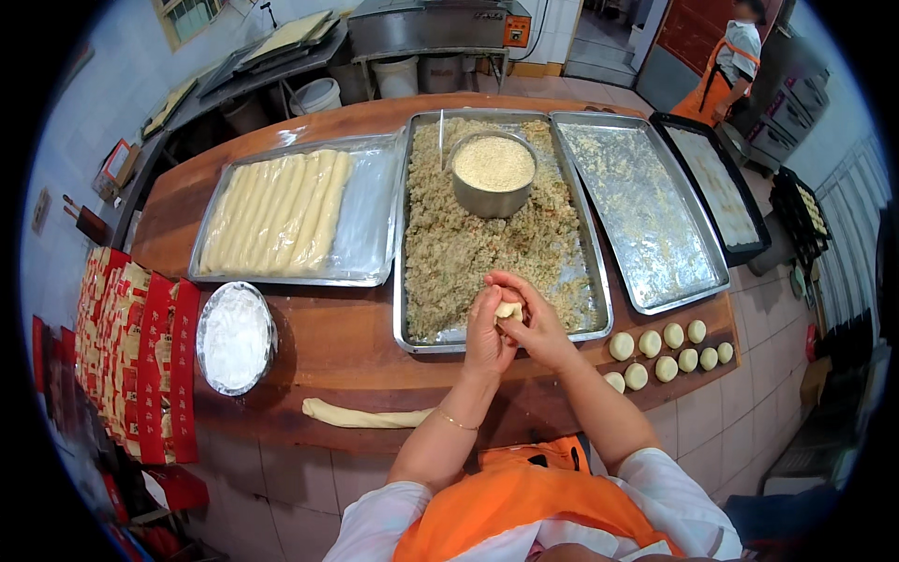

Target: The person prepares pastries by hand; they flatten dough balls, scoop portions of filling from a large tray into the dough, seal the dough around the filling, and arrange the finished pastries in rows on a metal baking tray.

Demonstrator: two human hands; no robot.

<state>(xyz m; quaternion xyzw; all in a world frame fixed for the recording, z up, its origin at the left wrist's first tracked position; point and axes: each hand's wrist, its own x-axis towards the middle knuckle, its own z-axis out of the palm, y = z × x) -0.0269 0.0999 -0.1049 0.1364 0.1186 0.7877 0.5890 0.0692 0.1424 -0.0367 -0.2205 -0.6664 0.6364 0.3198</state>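
Both my hands meet over the near edge of the metal tray of crumbly filling (pixel 487 253). My left hand (pixel 488 330) cups a small pale piece of dough (pixel 508 310), its fingers curled round one side. From the other side my right hand (pixel 536 323) closes on the same dough, thumb pressed against it. Much of the dough is hidden by the fingers. Left of my forearms lies a long dough rope (pixel 365 415) on the wooden table. Several round dough balls (pixel 666 368) sit in rows to the right of my right wrist.
A metal bowl of seeds (pixel 493 176) stands in the filling. Dough strips (pixel 276 211) lie in a left tray; a crumb-strewn tray (pixel 646 206) and black tray (pixel 712 183) are right. A flour bowl (pixel 234 339) and red packages (pixel 140 361) are left. Another person (pixel 730 66) stands far right.
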